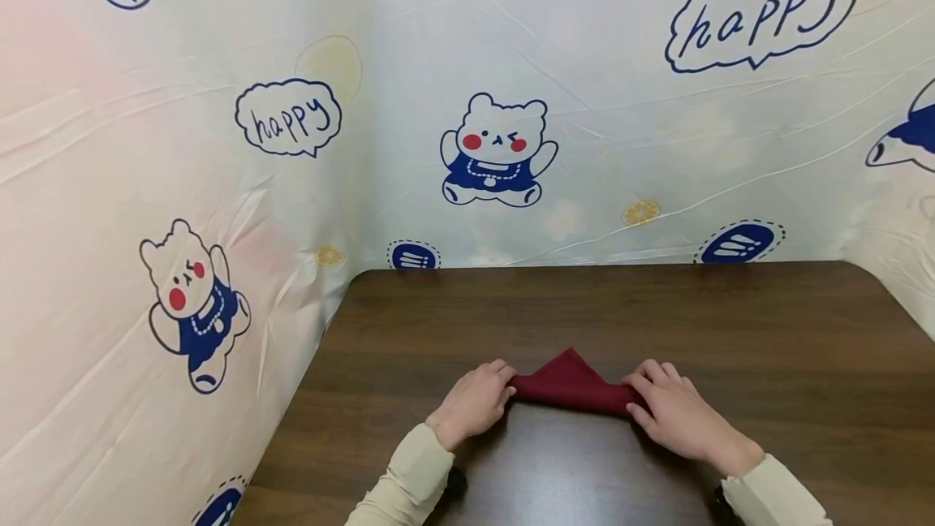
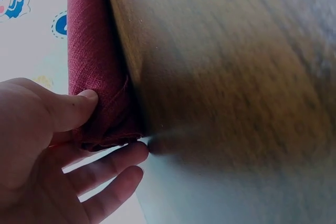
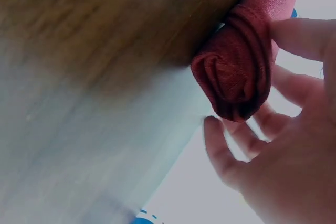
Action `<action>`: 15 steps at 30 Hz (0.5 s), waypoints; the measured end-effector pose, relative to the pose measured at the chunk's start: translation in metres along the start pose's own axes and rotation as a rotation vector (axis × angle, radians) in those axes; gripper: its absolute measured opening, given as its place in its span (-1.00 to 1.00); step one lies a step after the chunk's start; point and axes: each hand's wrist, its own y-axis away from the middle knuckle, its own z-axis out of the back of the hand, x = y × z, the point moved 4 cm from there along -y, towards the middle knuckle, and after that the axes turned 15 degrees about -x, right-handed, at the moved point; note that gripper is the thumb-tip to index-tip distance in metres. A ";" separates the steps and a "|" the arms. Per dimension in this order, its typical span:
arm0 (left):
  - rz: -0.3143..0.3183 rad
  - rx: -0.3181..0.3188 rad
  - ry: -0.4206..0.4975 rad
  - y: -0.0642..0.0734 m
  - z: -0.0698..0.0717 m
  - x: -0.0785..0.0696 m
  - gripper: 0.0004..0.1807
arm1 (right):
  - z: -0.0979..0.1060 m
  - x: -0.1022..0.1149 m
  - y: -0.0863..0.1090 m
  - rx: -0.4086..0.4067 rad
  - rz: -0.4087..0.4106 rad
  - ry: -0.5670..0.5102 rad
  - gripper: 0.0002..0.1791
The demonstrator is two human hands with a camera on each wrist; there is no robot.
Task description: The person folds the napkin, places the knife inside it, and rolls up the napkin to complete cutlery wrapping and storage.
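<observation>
A dark red cloth (image 1: 573, 393) lies on the brown wooden table, rolled into a tube, with one triangular corner pointing to the far side. At its left end my left hand (image 1: 476, 398) grips the roll, thumb (image 2: 79, 107) on the fabric and a finger behind it. My right hand (image 1: 675, 408) holds the right end between the thumb (image 3: 299, 38) and the fingers beyond. In the right wrist view the rolled end of the cloth (image 3: 231, 77) shows several spiralled layers. The left wrist view shows its left end (image 2: 107, 114) with folded edges.
The wooden table (image 1: 438, 307) has rounded far corners. Behind it and on the left hangs a pale curtain (image 1: 409, 47) printed with cartoon bears and speech bubbles. Light sleeves (image 1: 409, 473) cover both forearms.
</observation>
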 end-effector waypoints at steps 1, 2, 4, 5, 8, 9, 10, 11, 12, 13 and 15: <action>0.005 0.003 0.006 0.000 0.000 0.000 -0.77 | 0.000 0.002 0.000 -0.017 0.027 0.004 -0.68; 0.007 0.004 0.009 0.001 0.000 0.001 -0.77 | 0.000 0.003 0.000 -0.031 0.051 0.007 -0.64; 0.007 0.002 0.016 0.002 0.000 0.001 -0.78 | -0.001 0.005 0.000 -0.054 0.091 0.024 -0.57; 0.007 0.002 0.018 0.002 0.001 0.000 -0.78 | -0.001 0.006 0.000 -0.061 0.103 0.030 -0.55; 0.000 -0.003 0.022 0.002 0.002 0.000 -0.78 | -0.003 0.007 0.001 -0.093 0.128 0.048 -0.57; 0.000 -0.002 0.024 0.003 0.003 0.000 -0.78 | -0.003 0.007 0.001 -0.104 0.135 0.050 -0.59; 0.002 -0.001 0.024 0.002 0.003 0.000 -0.78 | -0.003 0.007 0.000 -0.114 0.141 0.050 -0.61; 0.006 0.003 0.025 0.002 0.003 0.000 -0.77 | -0.004 0.007 0.000 -0.122 0.148 0.051 -0.62; 0.010 0.004 0.025 0.002 0.003 0.000 -0.77 | -0.004 0.007 0.000 -0.127 0.155 0.053 -0.63; 0.015 0.008 0.025 0.002 0.003 0.000 -0.76 | -0.004 0.007 0.000 -0.130 0.161 0.055 -0.64; 0.017 0.009 0.028 0.002 0.002 0.000 -0.75 | -0.004 0.006 0.000 -0.132 0.168 0.059 -0.64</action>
